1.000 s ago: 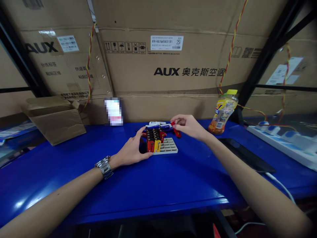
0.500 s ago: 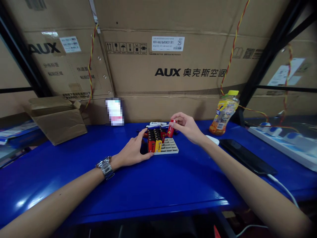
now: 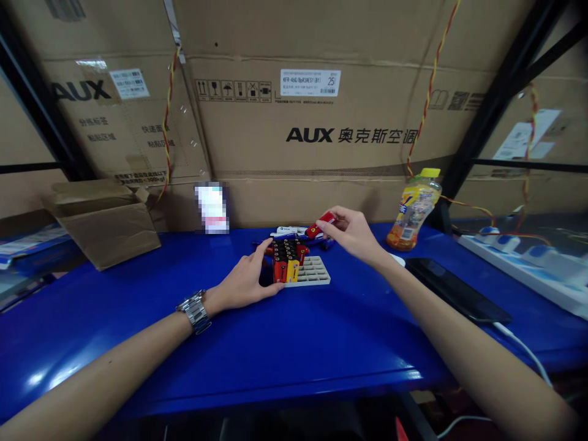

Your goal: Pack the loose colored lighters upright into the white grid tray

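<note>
My left hand [image 3: 243,278] grips the left end of a grey plastic battery tray [image 3: 315,272], its thumb along the far side. Packed into the tray's left part stand several batteries [image 3: 285,260], mostly red and black, with a yellow one [image 3: 293,271] at the front. My right hand [image 3: 351,233] hangs above the tray's far edge, pinching a red battery [image 3: 324,223] that lies nearly level in its fingertips. Behind the tray lie blue and white battery packs [image 3: 294,233], partly hidden by the batteries.
The tray sits on a glossy blue table [image 3: 321,349]. An open cardboard box [image 3: 105,228] stands at left, a juice bottle [image 3: 413,211] at right. Further right lie a black tablet [image 3: 454,288] and a white power strip [image 3: 519,263]. Large cartons form the back wall.
My right hand has risen slightly, and the red battery has turned from nearly upright to nearly level. My left hand and the tray have not visibly moved.
</note>
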